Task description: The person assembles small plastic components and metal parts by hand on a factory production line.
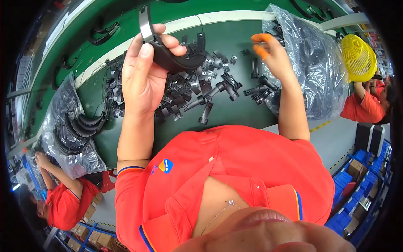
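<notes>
Left hand (145,77): is gripping the black padded headband (178,62) where its silver metal arm (145,27) is meeting the pad, thumb on the near side, fingers curling around the far side
Headband's place: is hanging raised above the green workbench (241,111), its free padded end curving over the pile of small black plastic pieces (174,90)
Right hand (277,61): is hovering beside the clear plastic bag (319,80), orange finger cots (262,51) parted, apparently holding nothing, though the fingertips are blurring slightly
Loose hinge parts (228,86): are lying at the pile's near right edge, some crossing one another
Slip risk: with the grip sitting at one end, the unsupported pad could be swinging down and scattering pieces if the thumb is easing off
Pickup risk: smooth cots could be sliding off small parts, or pinching two at once where they are overlapping
Bag risk: loose film could be catching the right wrist and dragging parts along
</notes>
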Tool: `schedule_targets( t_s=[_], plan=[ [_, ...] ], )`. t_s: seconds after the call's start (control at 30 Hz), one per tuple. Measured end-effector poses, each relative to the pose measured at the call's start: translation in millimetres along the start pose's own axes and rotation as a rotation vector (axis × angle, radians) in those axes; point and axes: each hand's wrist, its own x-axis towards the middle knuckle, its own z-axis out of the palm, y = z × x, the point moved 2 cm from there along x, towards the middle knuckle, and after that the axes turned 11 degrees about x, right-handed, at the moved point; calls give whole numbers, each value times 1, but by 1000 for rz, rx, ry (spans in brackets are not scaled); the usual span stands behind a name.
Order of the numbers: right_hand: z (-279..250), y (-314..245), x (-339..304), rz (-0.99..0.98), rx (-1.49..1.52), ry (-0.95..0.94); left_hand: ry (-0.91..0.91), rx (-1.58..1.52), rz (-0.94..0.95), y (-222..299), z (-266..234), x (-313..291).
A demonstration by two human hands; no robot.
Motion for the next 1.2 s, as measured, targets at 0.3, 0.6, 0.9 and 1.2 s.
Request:
schedule_targets(
  t_s=[0.3,0.6,0.9,1.2],
  plan=[
    [22,11,-2,-165,-333,-174,-6,176,-79,-8,14,-7],
    [44,-54,-30,73,821,-128,-70,402,-15,-19,24,-15],
    [69,-104,-46,-101,1116,-100,-23,525,-3,-19,28,-20],
    [78,-103,-44,-222,1092,-42,-5,548,32,-20,26,-19]
  ],
)
